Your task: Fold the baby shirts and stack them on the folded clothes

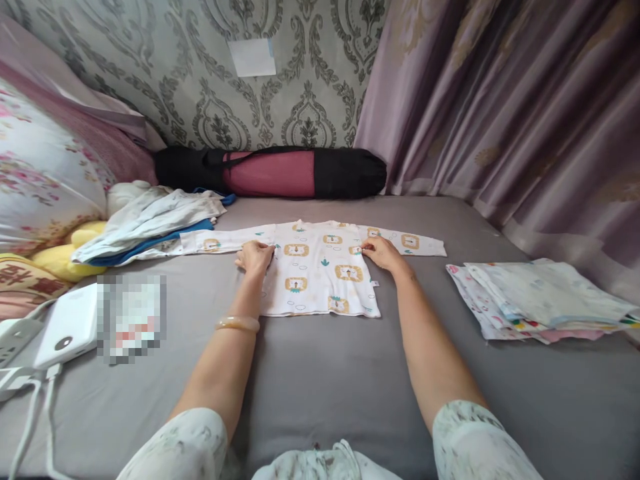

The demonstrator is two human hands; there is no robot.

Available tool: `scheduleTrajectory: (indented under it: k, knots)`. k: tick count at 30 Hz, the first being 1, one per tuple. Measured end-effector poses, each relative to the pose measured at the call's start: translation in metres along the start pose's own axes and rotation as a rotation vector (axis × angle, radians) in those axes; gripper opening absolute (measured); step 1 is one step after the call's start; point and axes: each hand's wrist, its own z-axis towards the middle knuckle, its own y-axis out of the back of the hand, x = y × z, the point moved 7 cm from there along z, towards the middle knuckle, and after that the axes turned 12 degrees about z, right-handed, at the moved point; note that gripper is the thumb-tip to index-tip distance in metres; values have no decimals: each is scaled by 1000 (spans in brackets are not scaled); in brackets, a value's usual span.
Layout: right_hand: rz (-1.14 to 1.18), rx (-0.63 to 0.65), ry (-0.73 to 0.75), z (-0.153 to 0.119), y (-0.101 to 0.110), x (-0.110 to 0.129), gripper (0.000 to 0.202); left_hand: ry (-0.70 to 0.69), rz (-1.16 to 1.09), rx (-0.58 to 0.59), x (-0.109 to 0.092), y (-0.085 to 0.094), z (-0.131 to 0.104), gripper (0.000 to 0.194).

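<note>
A small white long-sleeved shirt (320,280) with a lion-face print lies flat on the grey sheet, both sleeves stretched out sideways. My left hand (255,257) pinches its left side near the armpit, fingers closed on the cloth. At the opposite armpit, my right hand (381,254) grips the shirt's right side between thumb and fingers. The left sleeve's end reaches to a heap of clothes (160,217), while the right sleeve lies free on the sheet. A bangle (237,324) circles my left forearm.
Folded baby clothes (545,293) are stacked at the right. A black-and-maroon roll bag (270,173) lies along the wall. On the left are a white power bank (70,327) with cables, a blurred-out item (135,317), a yellow plush (67,257) and a floral pillow (45,160).
</note>
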Motion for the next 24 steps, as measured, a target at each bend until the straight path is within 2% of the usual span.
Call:
scheduleTrajectory:
  k: [8, 11, 16, 20, 24]
  knots:
    - [-186, -129, 62, -5, 6, 2, 20, -176, -33, -46, -4, 2, 5, 16]
    - [-199, -134, 39, -5, 3, 1, 22, -203, 11, -48, -4, -1, 7, 16]
    - [-168, -97, -77, -5, 1, -6, 26, -200, 71, -21, -2, -4, 10, 16]
    - [-169, -146, -288, -9, 9, -13, 32, -189, 110, 19, 1, 0, 9, 18]
    - [-145, -94, -412, -15, 2, -10, 44, -181, 131, 66, 5, 4, 1, 25]
